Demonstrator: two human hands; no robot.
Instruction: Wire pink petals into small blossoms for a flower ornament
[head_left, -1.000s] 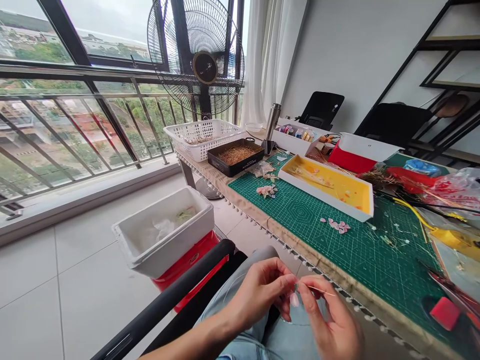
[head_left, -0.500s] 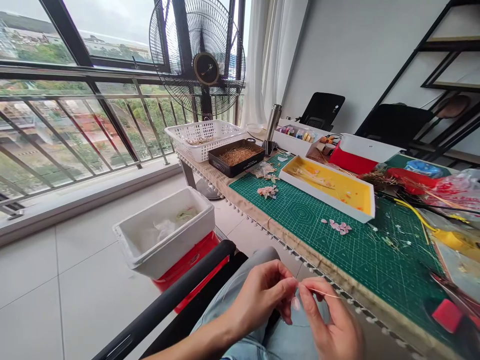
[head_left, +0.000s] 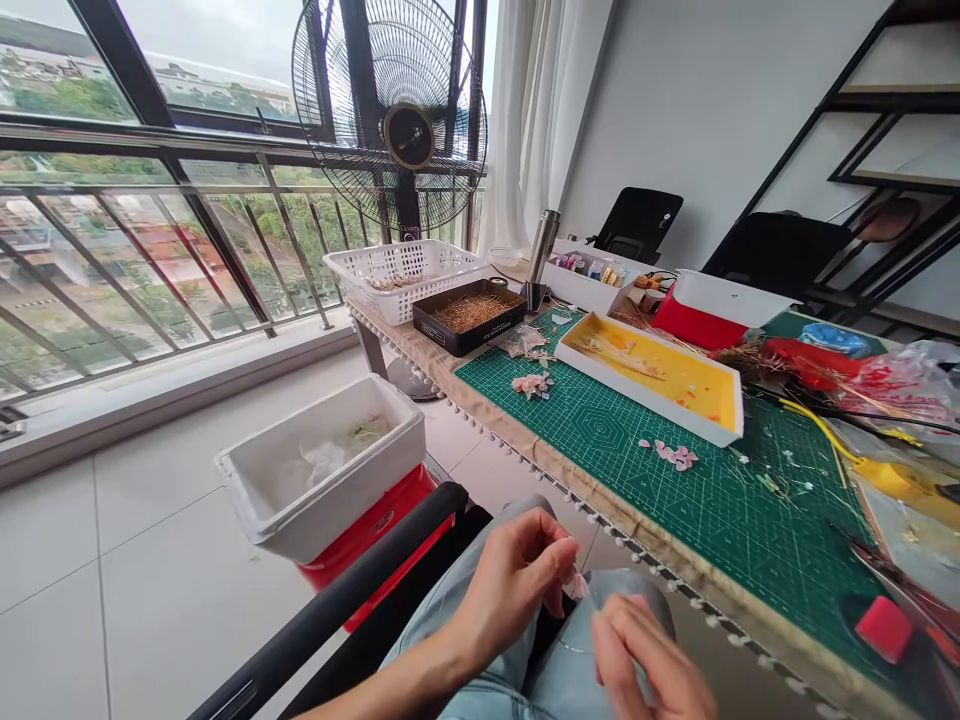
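Observation:
My left hand point(head_left: 517, 570) is closed above my lap, thumb and forefinger pinched together. A small pale pink flower piece point(head_left: 576, 585) hangs at those fingertips, its upper end hidden between them. My right hand point(head_left: 649, 655) sits lower and to the right, apart from the left one. Its fingers are curled together and slightly blurred, so what they grip does not show. Loose pink petals point(head_left: 675, 456) lie in a small group on the green cutting mat point(head_left: 600, 425), beyond both hands. Another peach-pink pile point(head_left: 532, 384) rests farther back on the mat.
A white tray with a yellow bottom point(head_left: 649, 375) stands on the mat. Behind are a black box point(head_left: 470, 318) of thin brownish pieces, a white basket point(head_left: 405, 268) and a steel flask point(head_left: 543, 250). A foam bin point(head_left: 322, 470) and chair armrest point(head_left: 337, 600) are at left.
My right hand has moved down and away from the left fingertips. The thin strand that showed across its fingers is no longer visible there. The left hand keeps its pinch.

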